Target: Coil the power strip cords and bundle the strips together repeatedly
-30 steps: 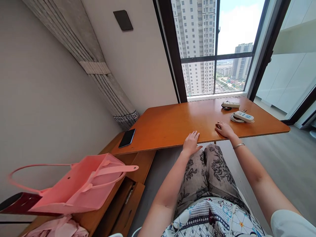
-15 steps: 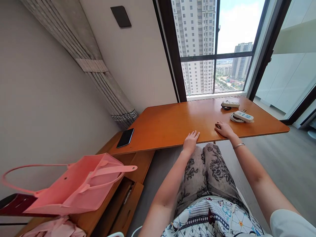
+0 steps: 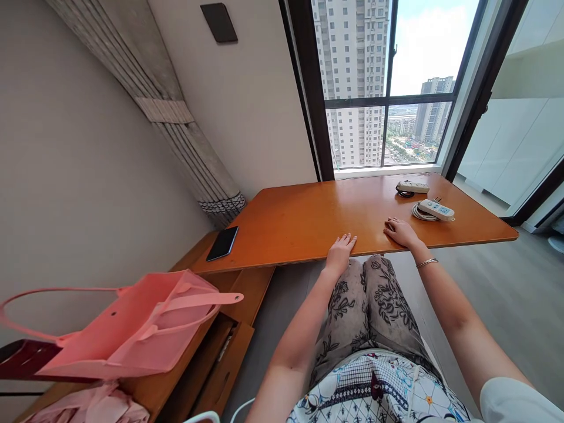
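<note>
My left hand [image 3: 339,252] rests at the front edge of the orange-brown wooden table [image 3: 299,223], fingers stretched out and nothing held. Farther right, my right hand [image 3: 400,231] lies on the tabletop close to the same edge, its fingers loosely spread and bent at the tips. Just beyond it sits a white power strip [image 3: 436,210] with its cable coiled beside it. Behind that is a second power strip [image 3: 413,187] with a dark cord. At the table's left end lies a black tablet [image 3: 222,243], flat with its dark screen up.
A pink tote bag [image 3: 132,329] stands at lower left on a wooden cabinet [image 3: 176,382], over a partly open drawer [image 3: 227,367]. Pink cloth [image 3: 97,405] is bunched below the bag. A window [image 3: 388,100] is behind the table, and a gathered curtain [image 3: 189,147] hangs left.
The view has shifted very slightly. Both hands keep their places on the table, and nothing has been picked up or moved.
</note>
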A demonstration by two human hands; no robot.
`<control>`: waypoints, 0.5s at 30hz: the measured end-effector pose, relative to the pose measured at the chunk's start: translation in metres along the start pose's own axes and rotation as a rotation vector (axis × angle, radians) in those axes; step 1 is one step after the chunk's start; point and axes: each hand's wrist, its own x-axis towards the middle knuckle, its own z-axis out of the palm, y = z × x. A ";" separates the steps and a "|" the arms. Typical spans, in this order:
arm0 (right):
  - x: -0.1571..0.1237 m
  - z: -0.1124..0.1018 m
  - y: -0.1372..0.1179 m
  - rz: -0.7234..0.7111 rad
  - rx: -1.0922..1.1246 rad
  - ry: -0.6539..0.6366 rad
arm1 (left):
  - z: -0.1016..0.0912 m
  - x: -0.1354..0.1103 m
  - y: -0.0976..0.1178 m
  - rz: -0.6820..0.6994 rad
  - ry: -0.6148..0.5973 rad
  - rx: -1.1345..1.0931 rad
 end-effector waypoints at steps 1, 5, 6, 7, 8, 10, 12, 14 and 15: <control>0.000 0.000 0.000 -0.001 0.002 0.001 | 0.000 0.000 0.000 0.002 -0.005 0.001; -0.005 0.001 0.000 -0.006 0.007 0.004 | -0.003 -0.005 0.002 0.005 -0.014 0.004; -0.007 0.001 0.000 -0.006 0.007 0.004 | -0.004 -0.007 0.003 0.006 -0.012 0.005; -0.010 0.001 -0.001 -0.007 0.007 0.005 | -0.004 -0.009 0.004 0.005 -0.010 0.007; -0.012 0.001 -0.001 -0.007 0.007 0.007 | -0.005 -0.012 0.005 0.004 -0.010 0.009; -0.017 0.001 -0.003 -0.013 0.006 0.010 | -0.005 -0.016 0.008 0.002 -0.008 0.014; -0.021 0.000 -0.004 -0.021 0.003 0.009 | -0.006 -0.021 0.009 0.001 -0.001 0.019; -0.025 0.000 -0.006 -0.022 0.000 0.002 | -0.006 -0.024 0.011 0.005 0.014 0.019; -0.026 0.000 -0.007 -0.019 -0.001 -0.002 | -0.007 -0.025 0.011 0.008 0.020 0.017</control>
